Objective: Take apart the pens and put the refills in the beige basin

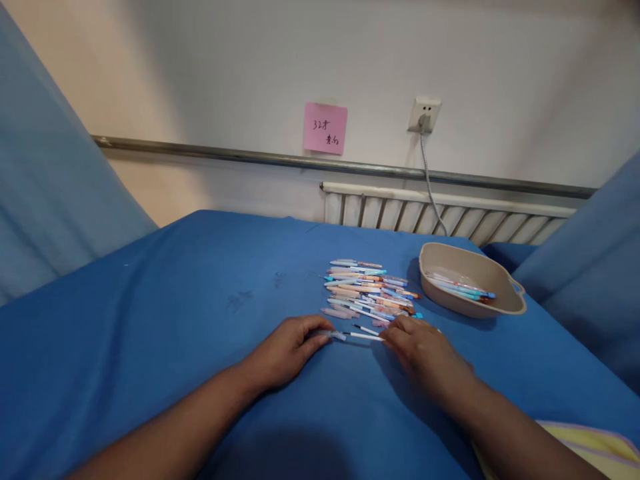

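Note:
My left hand [301, 343] is closed, with thumb and fingers pinching a pale translucent pen cap [339, 335]. My right hand [425, 350] is also closed, its fingertips on the end of a slim white pen [366, 337] whose dark tip points left at the cap. The tip lies at or just beside the cap's end; whether it is inside I cannot tell. Just behind it, another white pen [367, 329] with a dark tip lies partly under the right fingers. Beyond both hands, many pastel, white and orange pens [367, 290] lie side by side in a loose stack.
A beige plastic basin [500, 283] with several pens [460, 288] in it stands to the right on the blue sheet [200, 300]. Yellow cloth [595, 447] lies at the lower right. Behind are a metal rail [260, 156], a radiator [390, 212] and a plugged-in cord [428, 173].

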Demonstrator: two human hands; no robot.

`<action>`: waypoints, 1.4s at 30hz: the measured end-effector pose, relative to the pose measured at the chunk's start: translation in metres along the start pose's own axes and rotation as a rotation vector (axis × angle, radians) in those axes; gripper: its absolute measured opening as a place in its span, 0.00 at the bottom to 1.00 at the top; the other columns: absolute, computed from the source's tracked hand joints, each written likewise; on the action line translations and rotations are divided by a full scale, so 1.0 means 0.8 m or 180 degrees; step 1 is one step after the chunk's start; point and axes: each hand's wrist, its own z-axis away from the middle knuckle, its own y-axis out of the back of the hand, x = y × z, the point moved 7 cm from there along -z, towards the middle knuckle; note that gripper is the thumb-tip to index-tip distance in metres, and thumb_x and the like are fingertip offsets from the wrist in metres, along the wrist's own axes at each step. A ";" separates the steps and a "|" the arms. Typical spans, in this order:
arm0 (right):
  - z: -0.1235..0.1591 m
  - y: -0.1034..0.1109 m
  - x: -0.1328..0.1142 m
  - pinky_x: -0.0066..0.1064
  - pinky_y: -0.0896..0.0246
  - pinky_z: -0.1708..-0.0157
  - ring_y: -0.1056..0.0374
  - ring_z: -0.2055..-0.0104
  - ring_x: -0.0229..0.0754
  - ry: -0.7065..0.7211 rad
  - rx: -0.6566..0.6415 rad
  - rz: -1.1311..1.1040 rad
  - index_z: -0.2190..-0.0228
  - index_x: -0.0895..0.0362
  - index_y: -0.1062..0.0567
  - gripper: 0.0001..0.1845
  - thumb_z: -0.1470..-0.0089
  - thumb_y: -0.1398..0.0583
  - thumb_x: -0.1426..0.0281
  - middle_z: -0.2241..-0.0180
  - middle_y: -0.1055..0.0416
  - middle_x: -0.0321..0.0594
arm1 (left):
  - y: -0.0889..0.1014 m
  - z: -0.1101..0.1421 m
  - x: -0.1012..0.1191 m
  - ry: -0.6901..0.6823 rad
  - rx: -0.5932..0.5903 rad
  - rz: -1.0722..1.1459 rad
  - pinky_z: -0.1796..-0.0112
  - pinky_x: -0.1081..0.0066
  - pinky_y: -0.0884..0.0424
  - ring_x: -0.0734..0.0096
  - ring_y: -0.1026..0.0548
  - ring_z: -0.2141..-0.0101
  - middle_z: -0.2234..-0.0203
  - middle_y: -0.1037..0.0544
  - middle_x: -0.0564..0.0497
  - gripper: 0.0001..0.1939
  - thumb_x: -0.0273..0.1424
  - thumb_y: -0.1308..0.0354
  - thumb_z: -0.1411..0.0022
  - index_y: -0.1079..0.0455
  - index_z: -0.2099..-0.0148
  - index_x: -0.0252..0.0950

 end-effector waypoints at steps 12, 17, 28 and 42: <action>0.000 0.004 -0.004 0.30 0.47 0.64 0.35 0.62 0.42 0.0060 -0.0019 0.0031 0.64 0.53 0.26 0.13 0.37 0.50 0.73 0.64 0.30 0.40 | 0.001 0.000 0.004 0.0021 0.0034 -0.0025 0.58 0.72 0.34 0.68 0.27 0.60 0.62 0.23 0.53 0.11 0.34 0.52 0.34 0.29 0.56 0.40; 0.001 0.003 -0.002 0.31 0.46 0.64 0.35 0.62 0.42 0.0055 0.0020 0.0049 0.64 0.54 0.25 0.13 0.37 0.50 0.72 0.65 0.30 0.40 | 0.001 0.000 0.004 -0.0002 0.0040 -0.0010 0.57 0.71 0.34 0.67 0.27 0.60 0.62 0.23 0.53 0.11 0.34 0.51 0.35 0.29 0.56 0.40; 0.000 0.003 -0.006 0.31 0.46 0.65 0.35 0.63 0.42 0.0101 -0.0001 0.0062 0.63 0.54 0.25 0.13 0.38 0.49 0.74 0.65 0.30 0.41 | -0.001 0.000 0.010 -0.0029 -0.0042 -0.0002 0.57 0.71 0.34 0.67 0.27 0.60 0.62 0.23 0.52 0.11 0.33 0.51 0.35 0.29 0.56 0.39; 0.006 0.013 -0.027 0.28 0.43 0.64 0.33 0.64 0.39 0.0399 0.0300 -0.0884 0.63 0.55 0.27 0.10 0.38 0.48 0.70 0.67 0.28 0.39 | -0.024 0.010 0.045 -0.0405 -0.0512 -0.0278 0.54 0.71 0.36 0.67 0.28 0.57 0.58 0.24 0.52 0.14 0.32 0.55 0.32 0.31 0.50 0.43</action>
